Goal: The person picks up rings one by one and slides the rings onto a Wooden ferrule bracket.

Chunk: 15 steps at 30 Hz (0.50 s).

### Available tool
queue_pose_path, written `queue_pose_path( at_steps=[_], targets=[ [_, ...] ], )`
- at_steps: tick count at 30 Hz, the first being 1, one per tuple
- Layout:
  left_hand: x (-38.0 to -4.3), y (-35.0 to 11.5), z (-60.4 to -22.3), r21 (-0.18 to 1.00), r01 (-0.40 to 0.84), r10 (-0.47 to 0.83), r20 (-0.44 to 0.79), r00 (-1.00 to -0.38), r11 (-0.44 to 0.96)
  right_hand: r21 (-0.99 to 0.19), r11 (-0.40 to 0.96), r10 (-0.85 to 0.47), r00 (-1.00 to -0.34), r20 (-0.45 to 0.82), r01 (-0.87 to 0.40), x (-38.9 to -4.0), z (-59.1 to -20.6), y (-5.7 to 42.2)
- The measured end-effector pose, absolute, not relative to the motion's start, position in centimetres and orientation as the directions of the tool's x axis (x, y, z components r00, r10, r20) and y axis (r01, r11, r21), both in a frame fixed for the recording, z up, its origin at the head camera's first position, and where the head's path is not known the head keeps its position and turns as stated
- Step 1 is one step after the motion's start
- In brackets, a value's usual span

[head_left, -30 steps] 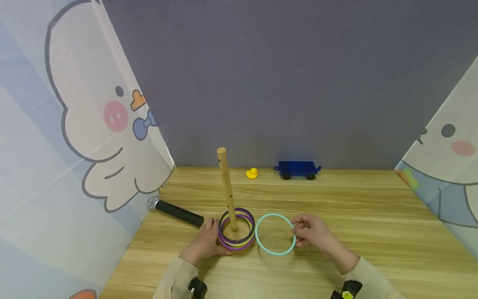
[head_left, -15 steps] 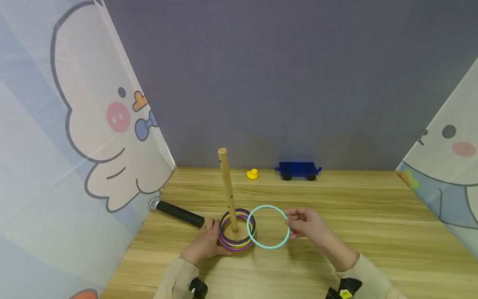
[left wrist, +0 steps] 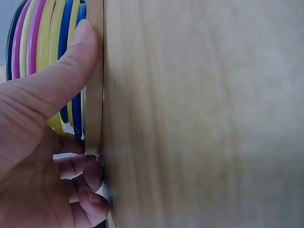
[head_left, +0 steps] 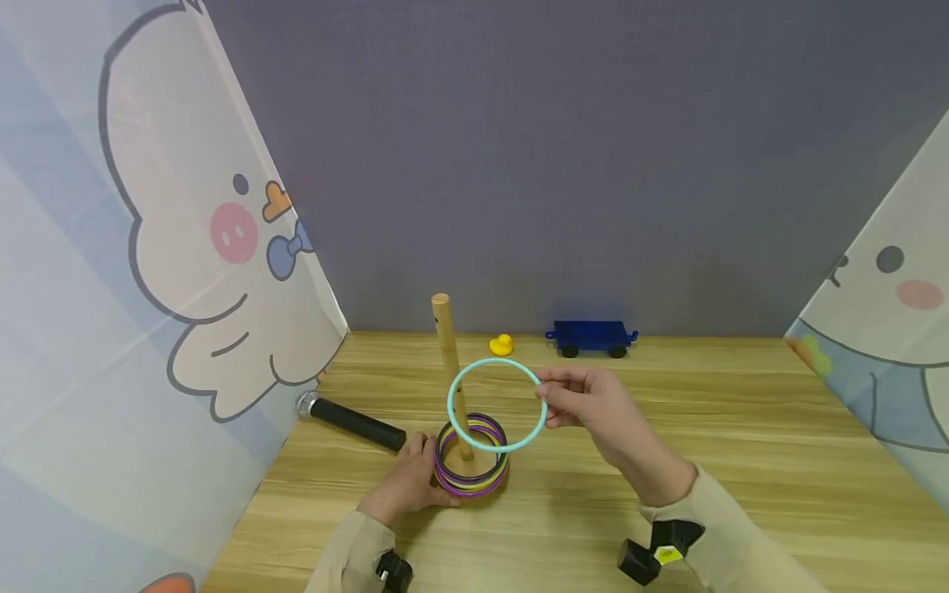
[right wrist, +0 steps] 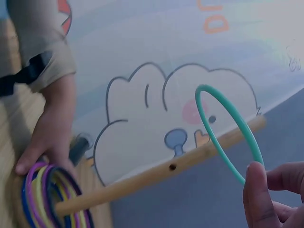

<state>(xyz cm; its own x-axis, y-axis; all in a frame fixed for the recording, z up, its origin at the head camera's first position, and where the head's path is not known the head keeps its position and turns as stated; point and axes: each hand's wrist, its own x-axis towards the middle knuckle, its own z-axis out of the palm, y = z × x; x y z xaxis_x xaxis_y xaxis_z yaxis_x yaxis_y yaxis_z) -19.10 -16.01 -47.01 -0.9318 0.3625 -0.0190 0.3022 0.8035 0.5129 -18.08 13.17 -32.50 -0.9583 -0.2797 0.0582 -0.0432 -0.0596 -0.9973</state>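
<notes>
My right hand (head_left: 593,405) pinches a thin mint-green ring (head_left: 498,361) by its right edge between thumb and fingers, up off the table. In the head view the ring's left part overlaps the upright wooden peg (head_left: 448,354); in the right wrist view its far side stands close to the peg's top end. Purple, yellow, blue and black rings (left wrist: 33,42) are stacked round the peg's foot. My left hand (head_left: 408,484) grips the stand's round wooden base (left wrist: 94,118) at its left side, thumb along the near edge and fingers curled at the other side.
A black microphone (head_left: 357,423) with a silver head lies left of the stand, its end beside my left hand. A yellow rubber duck (head_left: 501,345) and a blue toy wagon (head_left: 591,336) stand at the table's back edge, before a grey panel (head_left: 563,165).
My right hand has lifted the mint-green ring and carried it left, from beside the stacked rings to across the peg's middle in the head view. My left hand has stayed at the base.
</notes>
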Motion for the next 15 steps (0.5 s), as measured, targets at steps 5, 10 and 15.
queue_pose_path(
  at_steps=[5, 10, 15],
  targets=[
    [-18.9, -16.0, -46.7, 0.521, 0.288, 0.357, -0.035, -0.933, 0.804, -0.988, -0.131, -0.266, -0.957, 0.115, -0.082, -18.1, -30.4, 11.8],
    [-19.0, -16.0, -46.7, 0.521, 0.285, 0.358, -0.044, -0.933, 0.805, -0.971, -0.191, -0.229, -0.955, 0.189, -0.146, -17.9, -28.3, 10.4],
    [-19.0, -15.9, -46.7, 0.514, 0.29, 0.359, -0.038, -0.932, 0.807, -0.952, -0.238, -0.159, -0.959, 0.235, -0.194, -17.9, -26.5, 9.4]
  ],
)
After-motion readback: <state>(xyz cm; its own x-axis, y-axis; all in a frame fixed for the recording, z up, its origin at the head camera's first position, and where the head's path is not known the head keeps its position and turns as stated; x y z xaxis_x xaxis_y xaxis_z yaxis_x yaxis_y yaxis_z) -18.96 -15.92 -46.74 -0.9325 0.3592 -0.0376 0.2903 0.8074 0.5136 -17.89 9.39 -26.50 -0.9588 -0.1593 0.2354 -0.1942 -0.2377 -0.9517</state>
